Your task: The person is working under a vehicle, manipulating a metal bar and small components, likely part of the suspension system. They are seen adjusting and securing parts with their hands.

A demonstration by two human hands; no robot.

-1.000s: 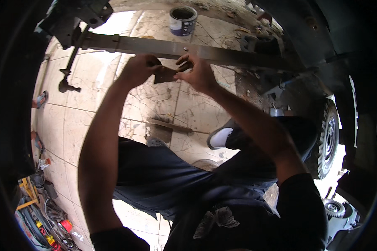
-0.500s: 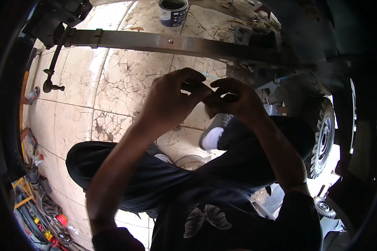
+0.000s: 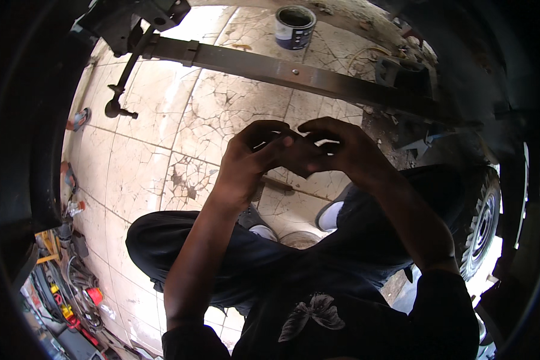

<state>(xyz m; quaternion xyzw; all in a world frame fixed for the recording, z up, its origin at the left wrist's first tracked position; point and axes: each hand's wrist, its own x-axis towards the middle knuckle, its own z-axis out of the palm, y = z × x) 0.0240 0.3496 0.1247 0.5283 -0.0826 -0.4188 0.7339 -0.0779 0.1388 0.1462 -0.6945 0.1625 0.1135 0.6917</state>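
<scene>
my left hand (image 3: 246, 162) and right hand (image 3: 336, 150) meet fingertip to fingertip above the cracked tile floor (image 3: 162, 162), grip curled narrow round something small i cannot make out, below the long metal bar (image 3: 294, 75).

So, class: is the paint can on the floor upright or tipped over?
Upright: the paint can stands on the cracked tile floor, open top facing up, lid off.

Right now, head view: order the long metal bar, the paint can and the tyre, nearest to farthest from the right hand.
From the right hand:
1. Long metal bar, running across the floor just beyond the hands.
2. Tyre, at the right, beside the person's knee.
3. Paint can, farthest, past the bar at the top.
</scene>
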